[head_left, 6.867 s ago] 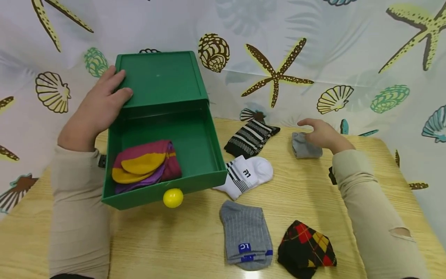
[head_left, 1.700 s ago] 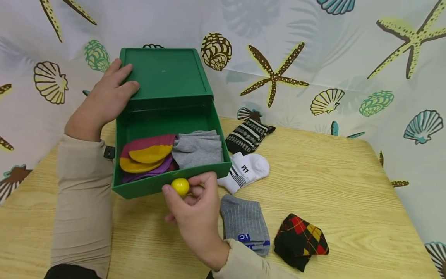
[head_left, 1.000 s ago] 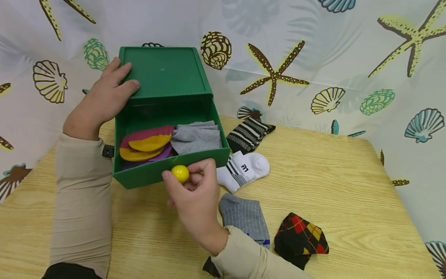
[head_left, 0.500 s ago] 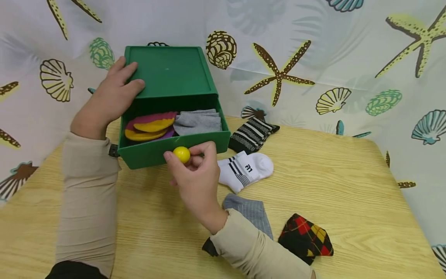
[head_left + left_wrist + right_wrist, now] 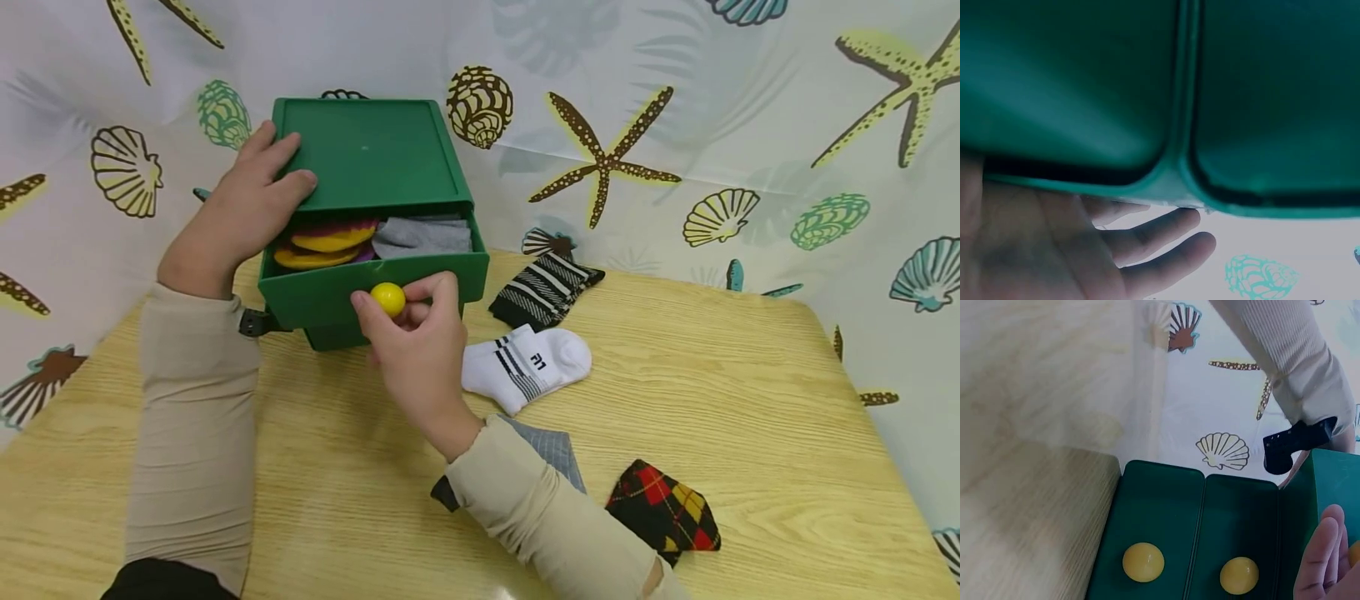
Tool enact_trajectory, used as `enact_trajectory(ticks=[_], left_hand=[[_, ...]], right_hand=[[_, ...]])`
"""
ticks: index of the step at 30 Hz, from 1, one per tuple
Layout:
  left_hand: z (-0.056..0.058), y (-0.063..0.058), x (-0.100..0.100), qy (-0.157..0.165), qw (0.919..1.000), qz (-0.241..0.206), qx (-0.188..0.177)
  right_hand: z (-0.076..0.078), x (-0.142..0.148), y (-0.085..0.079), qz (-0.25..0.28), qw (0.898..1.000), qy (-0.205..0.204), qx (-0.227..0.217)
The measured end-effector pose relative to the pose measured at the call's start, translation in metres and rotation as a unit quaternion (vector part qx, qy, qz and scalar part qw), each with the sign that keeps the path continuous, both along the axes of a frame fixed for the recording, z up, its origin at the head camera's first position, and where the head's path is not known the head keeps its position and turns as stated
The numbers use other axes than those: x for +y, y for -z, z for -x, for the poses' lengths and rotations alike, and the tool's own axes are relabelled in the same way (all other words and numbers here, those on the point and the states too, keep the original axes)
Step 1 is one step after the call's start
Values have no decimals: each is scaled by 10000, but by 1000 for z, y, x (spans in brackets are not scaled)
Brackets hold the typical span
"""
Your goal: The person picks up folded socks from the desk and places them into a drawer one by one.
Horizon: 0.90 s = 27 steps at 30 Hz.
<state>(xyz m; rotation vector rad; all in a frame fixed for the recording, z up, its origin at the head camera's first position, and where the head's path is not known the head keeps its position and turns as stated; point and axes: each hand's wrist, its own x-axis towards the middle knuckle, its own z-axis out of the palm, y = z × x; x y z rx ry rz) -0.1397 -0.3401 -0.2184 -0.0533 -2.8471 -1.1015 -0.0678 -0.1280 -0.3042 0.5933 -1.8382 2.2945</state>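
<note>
A green drawer box (image 5: 375,150) stands at the back left of the table. Its top drawer (image 5: 330,292) is partly out, with maroon-and-yellow socks (image 5: 322,237) on the left and folded grey socks (image 5: 423,236) on the right inside it. My right hand (image 5: 420,358) pinches the drawer's yellow knob (image 5: 388,298) between thumb and forefinger. My left hand (image 5: 240,208) rests with extended fingers on the box's top left edge. In the left wrist view, that hand (image 5: 1085,250) lies against the green side. Two lower drawers with yellow knobs (image 5: 1143,562) show in the right wrist view.
To the right of the box lie black-and-white striped socks (image 5: 543,292) and white socks (image 5: 528,367). Grey ribbed socks (image 5: 551,446) are partly hidden under my right sleeve. An argyle sock (image 5: 663,508) lies nearer the front. A shell-patterned cloth (image 5: 600,50) hangs behind the table.
The small grey socks went from the table into the drawer. My right hand took the yellow knob, and the drawer has slid inward. My left hand stays on the box.
</note>
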Motion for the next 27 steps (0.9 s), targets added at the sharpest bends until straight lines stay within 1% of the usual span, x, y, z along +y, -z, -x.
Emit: enact_trajectory(ticks=[3,11,21,27], left_hand=[[0,0,0,-6,10000,8,-7],[1,0,-1,61,10000,39,30],[0,0,-1,20,10000,35,-16],[2,0,-3,83,10000,-53,-14]], right_hand=[[5,-3,-2,-71,10000,51,-38],[19,-8,-5,-299,9994,118,104],[30,-10,-8,-726,9972,193,39],[37,-12,-9,-832,9962,241,30]])
